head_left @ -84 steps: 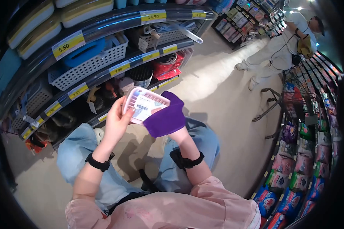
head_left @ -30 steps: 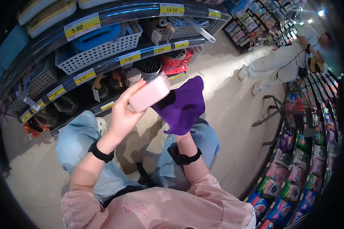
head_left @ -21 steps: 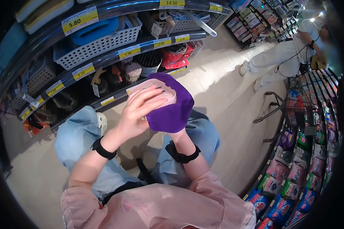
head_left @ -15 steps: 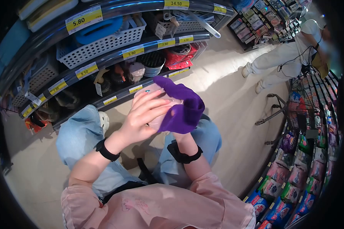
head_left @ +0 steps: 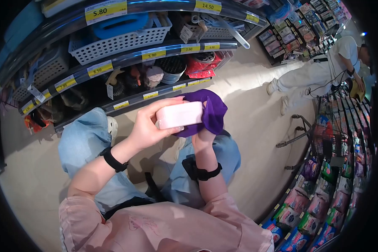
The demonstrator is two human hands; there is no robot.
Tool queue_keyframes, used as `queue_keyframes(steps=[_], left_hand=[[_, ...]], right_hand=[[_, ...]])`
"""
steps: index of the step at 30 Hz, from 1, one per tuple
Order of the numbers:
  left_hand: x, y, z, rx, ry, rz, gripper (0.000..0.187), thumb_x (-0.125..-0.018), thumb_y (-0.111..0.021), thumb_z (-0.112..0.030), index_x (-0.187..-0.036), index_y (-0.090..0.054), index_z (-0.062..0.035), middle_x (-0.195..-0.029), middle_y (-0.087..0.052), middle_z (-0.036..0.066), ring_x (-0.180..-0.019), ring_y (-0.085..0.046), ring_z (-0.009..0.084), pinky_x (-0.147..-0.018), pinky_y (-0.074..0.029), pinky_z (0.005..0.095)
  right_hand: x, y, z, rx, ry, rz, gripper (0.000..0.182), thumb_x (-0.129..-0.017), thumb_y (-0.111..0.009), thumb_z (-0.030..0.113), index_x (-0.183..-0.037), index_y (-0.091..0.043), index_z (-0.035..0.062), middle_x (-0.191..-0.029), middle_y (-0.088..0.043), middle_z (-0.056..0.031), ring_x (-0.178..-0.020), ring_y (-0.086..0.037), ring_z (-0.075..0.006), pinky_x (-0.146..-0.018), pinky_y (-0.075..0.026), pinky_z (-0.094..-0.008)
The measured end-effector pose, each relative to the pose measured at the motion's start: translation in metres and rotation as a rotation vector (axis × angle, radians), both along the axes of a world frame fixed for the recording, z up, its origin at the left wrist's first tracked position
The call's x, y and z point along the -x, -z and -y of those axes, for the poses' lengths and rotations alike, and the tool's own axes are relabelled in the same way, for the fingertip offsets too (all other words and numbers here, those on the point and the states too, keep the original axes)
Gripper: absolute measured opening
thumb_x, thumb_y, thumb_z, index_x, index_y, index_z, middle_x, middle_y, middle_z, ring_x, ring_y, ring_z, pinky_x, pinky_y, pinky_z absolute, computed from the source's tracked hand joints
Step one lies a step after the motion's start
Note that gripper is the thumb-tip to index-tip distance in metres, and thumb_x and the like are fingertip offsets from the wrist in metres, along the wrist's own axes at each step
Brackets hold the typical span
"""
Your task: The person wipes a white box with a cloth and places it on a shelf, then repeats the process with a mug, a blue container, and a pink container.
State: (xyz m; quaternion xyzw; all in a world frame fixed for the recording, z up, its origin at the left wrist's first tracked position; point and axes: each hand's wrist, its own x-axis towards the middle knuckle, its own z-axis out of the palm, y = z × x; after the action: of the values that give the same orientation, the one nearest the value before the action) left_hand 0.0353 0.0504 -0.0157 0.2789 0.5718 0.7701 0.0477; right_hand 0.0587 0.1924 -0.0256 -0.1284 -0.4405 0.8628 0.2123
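A pale pink rectangular block (head_left: 180,115) is gripped at its left end by my left hand (head_left: 149,122), with fingers along its upper edge and the thumb below. Its right end touches a purple cloth (head_left: 216,112), which spreads behind it and folds over on the right. My right hand (head_left: 203,137) is under the cloth from below; most of its fingers are covered by the fabric. Both hands are close together above my knees, in front of the lowest shelf.
Shelves with price tags hold a white perforated basket (head_left: 122,42), brushes and a red package (head_left: 200,66). On the right, a person (head_left: 344,54) stands near a wheeled cart (head_left: 298,130) and racks of packaged goods (head_left: 308,222).
The pink block has come into clear view, turned in my left hand, whose fingers were spread over it. The purple cloth has shifted slightly and now lies more behind the block. The view has tilted slightly.
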Motion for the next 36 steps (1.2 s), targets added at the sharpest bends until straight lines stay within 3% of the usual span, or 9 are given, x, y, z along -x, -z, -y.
queue_keyframes(steps=[4, 5, 13, 15, 18, 19, 24, 29, 36], left_hand=[[0.006, 0.002, -0.001, 0.118, -0.026, 0.035, 0.062, -0.062, -0.072, 0.000, -0.118, -0.046, 0.0017, -0.118, -0.052, 0.014, -0.109, -0.050, 0.0195, -0.092, -0.040, 0.0305], [0.005, 0.002, -0.003, 0.109, -0.043, 0.064, 0.060, -0.064, -0.070, 0.002, -0.119, -0.046, 0.0010, -0.116, -0.053, 0.013, -0.108, -0.051, 0.0186, -0.092, -0.040, 0.0301], [0.002, 0.017, -0.003, 0.175, -0.082, 0.013, 0.080, -0.069, -0.065, -0.002, -0.136, -0.021, -0.0080, -0.121, -0.049, 0.014, -0.108, -0.051, 0.0219, -0.090, -0.040, 0.0304], [0.000, 0.015, -0.005, 0.147, -0.037, 0.022, 0.080, -0.069, -0.065, -0.002, -0.136, -0.021, -0.0080, -0.121, -0.049, 0.015, -0.107, -0.052, 0.0226, -0.089, -0.040, 0.0304], [-0.004, 0.017, -0.008, 0.177, -0.047, -0.032, 0.087, -0.068, -0.070, -0.008, -0.137, -0.016, -0.0088, -0.121, -0.048, 0.015, -0.106, -0.052, 0.0237, -0.089, -0.041, 0.0313], [-0.005, 0.019, -0.011, 0.119, -0.059, -0.036, 0.092, -0.066, -0.072, -0.011, -0.137, -0.014, -0.0093, -0.120, -0.048, 0.015, -0.105, -0.053, 0.0236, -0.089, -0.041, 0.0320], [-0.003, 0.024, -0.011, 0.242, -0.102, -0.075, 0.103, -0.062, -0.077, -0.021, -0.137, -0.009, -0.0105, -0.118, -0.048, 0.014, -0.097, -0.054, 0.0234, -0.086, -0.043, 0.0332], [-0.007, 0.031, -0.011, 0.341, -0.145, -0.093, 0.050, -0.072, -0.068, -0.021, -0.114, -0.046, -0.0043, -0.099, -0.059, 0.011, -0.091, -0.058, 0.0215, -0.078, -0.045, 0.0307], [-0.001, 0.020, -0.004, 0.424, -0.208, -0.236, 0.046, -0.073, -0.067, -0.022, -0.110, -0.046, -0.0047, -0.092, -0.060, 0.011, -0.083, -0.060, 0.0235, -0.070, -0.047, 0.0314]], right_hand=[[-0.001, 0.021, -0.001, -0.106, -0.051, -0.063, 0.026, -0.084, -0.055, 0.014, -0.107, -0.051, 0.0024, -0.099, -0.055, -0.0037, -0.086, -0.054, -0.0113, -0.076, -0.045, -0.0267], [0.004, 0.019, -0.010, -0.621, -0.136, -0.100, 0.032, -0.078, -0.061, 0.013, -0.106, -0.050, 0.0024, -0.099, -0.055, -0.0059, -0.085, -0.055, -0.0129, -0.074, -0.046, -0.0269], [-0.005, 0.013, -0.004, -0.768, -0.349, -0.121, 0.043, -0.071, -0.067, 0.005, -0.109, -0.047, 0.0027, -0.097, -0.055, -0.0064, -0.087, -0.056, -0.0145, -0.079, -0.046, -0.0272], [-0.010, 0.018, 0.000, -0.503, -0.162, -0.107, 0.029, -0.077, -0.062, 0.009, -0.102, -0.050, 0.0010, -0.094, -0.055, -0.0070, -0.085, -0.055, -0.0157, -0.077, -0.046, -0.0287], [-0.004, 0.021, -0.004, -0.608, -0.005, 0.037, 0.022, -0.081, -0.057, 0.020, -0.092, -0.053, 0.0010, -0.086, -0.056, -0.0061, -0.079, -0.055, -0.0144, -0.070, -0.046, -0.0277], [-0.006, 0.016, -0.004, -0.428, -0.019, 0.008, 0.019, -0.086, -0.052, 0.018, -0.100, -0.050, 0.0059, -0.093, -0.052, -0.0025, -0.084, -0.052, -0.0132, -0.072, -0.044, -0.0274], [0.008, 0.006, -0.032, 0.156, 0.031, -0.017, 0.034, -0.089, -0.035, 0.032, -0.099, -0.052, 0.0042, -0.097, -0.057, -0.0101, -0.091, -0.056, -0.0220, -0.082, -0.045, -0.0350], [0.004, 0.009, -0.044, 0.313, -0.068, 0.000, 0.039, -0.089, -0.036, 0.034, -0.104, -0.051, 0.0019, -0.103, -0.056, -0.0124, -0.096, -0.055, -0.0251, -0.087, -0.043, -0.0368], [-0.002, -0.011, -0.039, 0.239, -0.100, 0.045, 0.044, -0.088, -0.039, 0.040, -0.109, -0.049, 0.0034, -0.108, -0.053, -0.0099, -0.101, -0.051, -0.0222, -0.087, -0.040, -0.0321]])
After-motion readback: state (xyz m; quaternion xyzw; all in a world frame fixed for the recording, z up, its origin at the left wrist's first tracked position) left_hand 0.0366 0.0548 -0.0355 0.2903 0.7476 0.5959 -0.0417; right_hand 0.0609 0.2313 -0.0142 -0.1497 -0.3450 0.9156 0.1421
